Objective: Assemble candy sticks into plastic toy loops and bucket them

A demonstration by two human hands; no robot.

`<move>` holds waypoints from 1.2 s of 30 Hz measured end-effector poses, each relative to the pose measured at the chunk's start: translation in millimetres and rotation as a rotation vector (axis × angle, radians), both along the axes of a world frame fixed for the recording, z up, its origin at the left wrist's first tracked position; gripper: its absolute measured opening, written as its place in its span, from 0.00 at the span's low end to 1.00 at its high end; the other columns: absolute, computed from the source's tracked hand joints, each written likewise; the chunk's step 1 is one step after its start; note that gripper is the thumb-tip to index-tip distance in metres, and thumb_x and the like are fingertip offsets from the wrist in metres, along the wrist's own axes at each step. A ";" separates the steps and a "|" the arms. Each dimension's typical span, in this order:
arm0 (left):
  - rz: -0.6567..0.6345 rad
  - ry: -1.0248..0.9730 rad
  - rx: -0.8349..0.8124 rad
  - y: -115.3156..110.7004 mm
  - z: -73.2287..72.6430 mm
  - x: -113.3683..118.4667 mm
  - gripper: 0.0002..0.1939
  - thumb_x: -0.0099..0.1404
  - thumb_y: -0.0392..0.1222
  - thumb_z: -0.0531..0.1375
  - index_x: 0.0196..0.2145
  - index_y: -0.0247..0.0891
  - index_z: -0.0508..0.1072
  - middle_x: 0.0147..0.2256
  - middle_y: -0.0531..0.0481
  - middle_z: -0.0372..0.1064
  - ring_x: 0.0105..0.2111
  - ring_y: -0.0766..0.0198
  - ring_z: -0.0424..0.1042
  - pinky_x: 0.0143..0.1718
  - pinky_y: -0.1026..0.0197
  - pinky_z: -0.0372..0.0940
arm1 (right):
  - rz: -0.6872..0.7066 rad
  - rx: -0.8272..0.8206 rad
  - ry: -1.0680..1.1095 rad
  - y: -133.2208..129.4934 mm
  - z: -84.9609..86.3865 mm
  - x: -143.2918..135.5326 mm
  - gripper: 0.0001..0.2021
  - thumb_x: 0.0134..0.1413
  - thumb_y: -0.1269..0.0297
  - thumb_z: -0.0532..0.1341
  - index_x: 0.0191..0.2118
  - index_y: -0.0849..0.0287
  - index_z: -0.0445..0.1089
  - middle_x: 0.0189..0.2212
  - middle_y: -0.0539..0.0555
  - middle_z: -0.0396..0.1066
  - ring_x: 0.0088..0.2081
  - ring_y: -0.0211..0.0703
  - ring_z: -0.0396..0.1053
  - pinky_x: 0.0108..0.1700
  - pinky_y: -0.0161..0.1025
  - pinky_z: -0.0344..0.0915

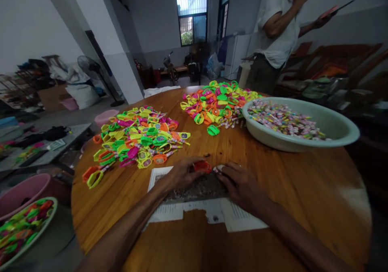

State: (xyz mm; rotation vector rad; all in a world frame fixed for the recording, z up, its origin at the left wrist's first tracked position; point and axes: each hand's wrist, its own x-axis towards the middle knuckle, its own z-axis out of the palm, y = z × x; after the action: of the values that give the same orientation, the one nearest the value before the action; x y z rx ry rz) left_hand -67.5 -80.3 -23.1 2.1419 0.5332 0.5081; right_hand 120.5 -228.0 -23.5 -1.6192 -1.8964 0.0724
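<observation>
My left hand point(185, 172) is closed round an orange-red plastic toy watch point(202, 167), held over a dark, rough slab point(194, 192). Close by on the right, my right hand point(238, 180) pinches a small wrapped candy piece point(217, 169), partly hidden by the fingers. The candy's tip faces the toy watch, with a slight gap between them. Under the slab lie printed paper sheets point(242, 219). To the left spreads a heap of bright toy watches point(142, 134), some with candy tubes attached.
Another pile of coloured plastic pieces point(218, 102) lies at the table's far side. A pale green basin point(279, 140) of wrapped candies stands at right. Below left is a tub point(48, 223) of coloured pieces. A person point(275, 33) stands beyond the round table point(318, 207).
</observation>
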 end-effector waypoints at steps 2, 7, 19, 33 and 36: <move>0.005 -0.035 0.076 -0.8 -1.6 -0.4 0.18 0.63 0.47 0.63 0.50 0.39 0.74 0.47 0.46 0.75 0.45 0.58 0.72 0.49 0.59 0.66 | -0.002 0.002 0.019 1.3 -0.1 0.3 0.10 0.67 0.66 0.50 0.38 0.59 0.68 0.34 0.56 0.67 0.37 0.44 0.64 0.38 0.40 0.60; -0.019 -0.041 0.127 -4.5 3.7 -0.8 0.15 0.66 0.45 0.61 0.48 0.39 0.74 0.45 0.46 0.75 0.44 0.58 0.72 0.47 0.60 0.66 | 0.009 -0.033 -0.016 3.8 0.0 -1.6 0.11 0.67 0.66 0.51 0.37 0.59 0.69 0.33 0.55 0.65 0.36 0.44 0.64 0.38 0.40 0.59; -0.049 0.011 0.260 -8.4 5.9 -2.2 0.13 0.69 0.44 0.57 0.48 0.39 0.73 0.43 0.45 0.73 0.45 0.56 0.70 0.46 0.57 0.64 | 0.019 -0.077 -0.383 2.4 2.6 -8.6 0.13 0.56 0.79 0.51 0.41 0.62 0.69 0.39 0.60 0.65 0.40 0.50 0.61 0.39 0.45 0.60; 0.054 0.028 0.512 2.8 24.9 -13.0 0.12 0.69 0.39 0.55 0.49 0.42 0.71 0.45 0.44 0.73 0.46 0.55 0.70 0.47 0.54 0.67 | 0.036 -0.271 -0.119 50.9 25.7 17.3 0.12 0.64 0.65 0.51 0.33 0.57 0.70 0.33 0.55 0.71 0.35 0.44 0.69 0.39 0.40 0.63; 0.283 -0.010 0.799 41.1 50.8 -36.2 0.13 0.69 0.41 0.54 0.50 0.40 0.70 0.44 0.42 0.73 0.44 0.54 0.71 0.46 0.51 0.67 | -0.291 -0.159 -0.124 97.9 23.6 54.0 0.13 0.63 0.61 0.53 0.45 0.64 0.69 0.40 0.62 0.72 0.41 0.50 0.69 0.45 0.43 0.61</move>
State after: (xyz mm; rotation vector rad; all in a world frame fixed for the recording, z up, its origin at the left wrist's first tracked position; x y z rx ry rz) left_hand -103.6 -39.2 27.7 2.8232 0.7135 1.0194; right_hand 174.4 -130.1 0.1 -2.0343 -1.7605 0.0006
